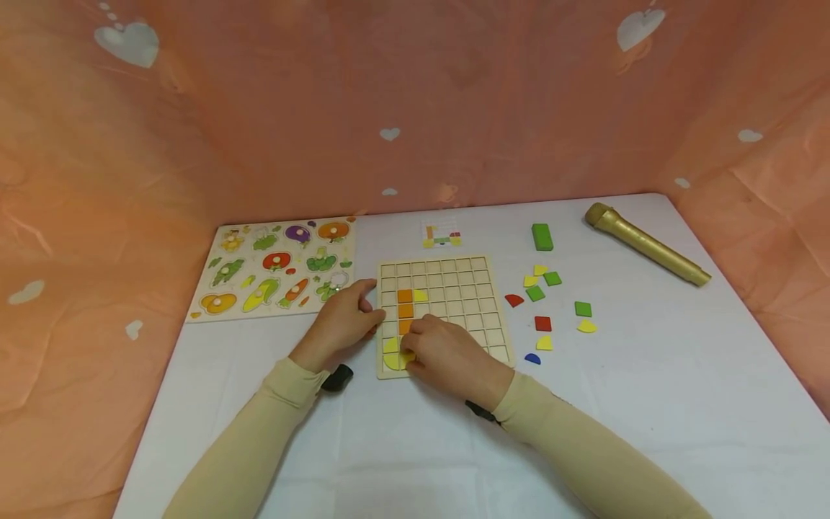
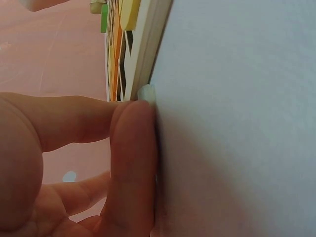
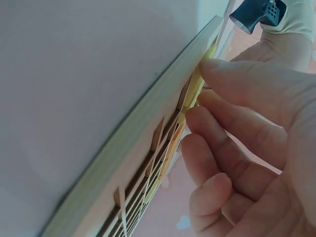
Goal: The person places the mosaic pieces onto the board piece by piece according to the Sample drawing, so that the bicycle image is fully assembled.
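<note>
A square wooden grid board (image 1: 454, 285) lies in front of me. My left hand (image 1: 340, 321) rests at its left edge, the index finger and thumb stretched out; in the left wrist view the thumb (image 2: 133, 153) touches the rim. My right hand (image 1: 447, 357) is over the lower-left cells with curled fingers. In the right wrist view its thumb and fingertips are at a yellow piece (image 3: 196, 81), partly hidden by them. Other yellow rounded pieces (image 1: 391, 362) sit in that corner. Orange squares (image 1: 405, 311) form a column above, with a yellow piece (image 1: 420, 295) beside the top one.
A printed pattern card (image 1: 441, 233) lies behind the board. To the right are a green block (image 1: 542, 236), loose green squares (image 1: 583, 309), red (image 1: 543, 324), yellow and blue pieces (image 1: 532, 358), and a gold microphone (image 1: 648, 245). A vegetable puzzle (image 1: 272, 267) lies left.
</note>
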A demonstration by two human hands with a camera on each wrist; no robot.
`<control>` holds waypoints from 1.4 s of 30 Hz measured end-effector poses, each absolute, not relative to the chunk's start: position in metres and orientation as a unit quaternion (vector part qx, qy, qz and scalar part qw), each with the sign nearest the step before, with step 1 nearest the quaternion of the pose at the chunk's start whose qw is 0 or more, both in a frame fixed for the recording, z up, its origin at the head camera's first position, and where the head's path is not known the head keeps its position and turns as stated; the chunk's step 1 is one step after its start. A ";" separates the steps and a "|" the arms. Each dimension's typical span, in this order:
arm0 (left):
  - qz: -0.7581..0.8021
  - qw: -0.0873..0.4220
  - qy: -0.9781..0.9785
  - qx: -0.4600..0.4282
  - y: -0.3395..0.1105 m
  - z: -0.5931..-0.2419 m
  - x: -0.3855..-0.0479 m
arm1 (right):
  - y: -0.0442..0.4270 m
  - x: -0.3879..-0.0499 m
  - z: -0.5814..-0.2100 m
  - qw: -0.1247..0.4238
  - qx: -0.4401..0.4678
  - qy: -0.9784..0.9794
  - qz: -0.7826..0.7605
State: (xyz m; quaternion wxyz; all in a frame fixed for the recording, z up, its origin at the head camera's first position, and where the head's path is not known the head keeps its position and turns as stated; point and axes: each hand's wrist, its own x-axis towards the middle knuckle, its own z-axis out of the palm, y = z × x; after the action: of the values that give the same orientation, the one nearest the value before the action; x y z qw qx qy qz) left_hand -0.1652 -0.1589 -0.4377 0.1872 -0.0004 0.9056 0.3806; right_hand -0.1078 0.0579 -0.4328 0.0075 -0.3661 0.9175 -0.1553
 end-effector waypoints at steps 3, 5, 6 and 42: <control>0.383 0.186 0.905 0.001 -0.159 -0.438 -0.165 | 0.058 -0.108 -0.433 0.011 -0.365 0.918 -0.154; 0.386 0.185 0.904 0.000 -0.158 -0.438 -0.164 | 0.058 -0.108 -0.433 0.012 -0.365 0.918 -0.153; 0.388 0.185 0.903 -0.001 -0.158 -0.438 -0.164 | 0.058 -0.108 -0.432 0.013 -0.364 0.919 -0.153; 0.391 0.189 0.901 -0.001 -0.159 -0.438 -0.165 | 0.240 -0.117 -0.423 0.027 -0.146 0.974 -0.170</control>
State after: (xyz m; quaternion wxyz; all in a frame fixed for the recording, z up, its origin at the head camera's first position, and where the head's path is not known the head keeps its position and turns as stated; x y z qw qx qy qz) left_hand -0.1653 -0.1586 -0.4375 0.1887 -0.0013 0.9009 0.3908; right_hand -0.1169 0.2405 -0.4227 0.0268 -0.1455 0.9743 -0.1699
